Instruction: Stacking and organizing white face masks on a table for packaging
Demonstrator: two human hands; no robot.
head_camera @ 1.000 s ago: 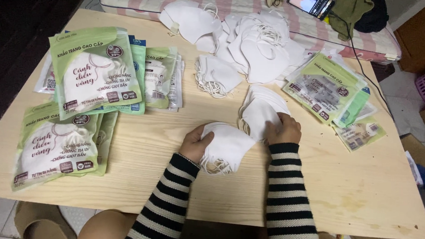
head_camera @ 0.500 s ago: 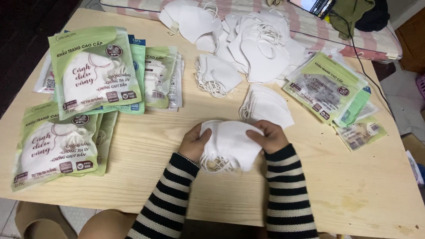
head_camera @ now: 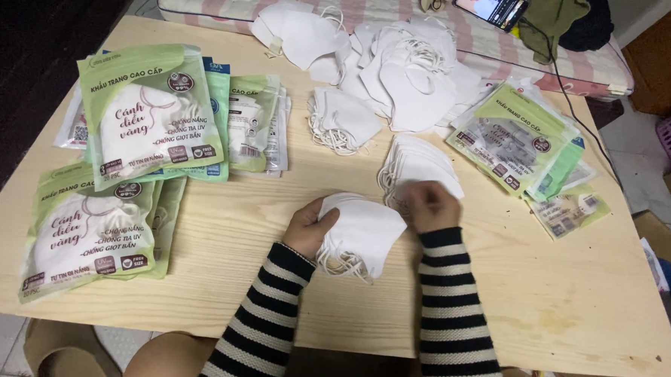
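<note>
My left hand (head_camera: 308, 229) grips a small stack of folded white face masks (head_camera: 362, 236) with loose ear loops, lying on the wooden table (head_camera: 567, 306). My right hand (head_camera: 431, 205) is just to its right, fingers pinched on the lower edge of a second stack of white masks (head_camera: 417, 166). Both arms wear black-and-white striped sleeves.
A big heap of loose white masks (head_camera: 390, 65) lies at the far side, with a smaller bundle (head_camera: 340, 120) nearer. Green mask packets are piled at the left (head_camera: 147, 114) and lower left (head_camera: 88, 229), flat empty packets at the right (head_camera: 510, 139). A phone (head_camera: 489, 1) rests on the bed.
My right hand has left the stack that my left hand holds and moved up and right to the second stack. The held stack has settled lower on the table.
</note>
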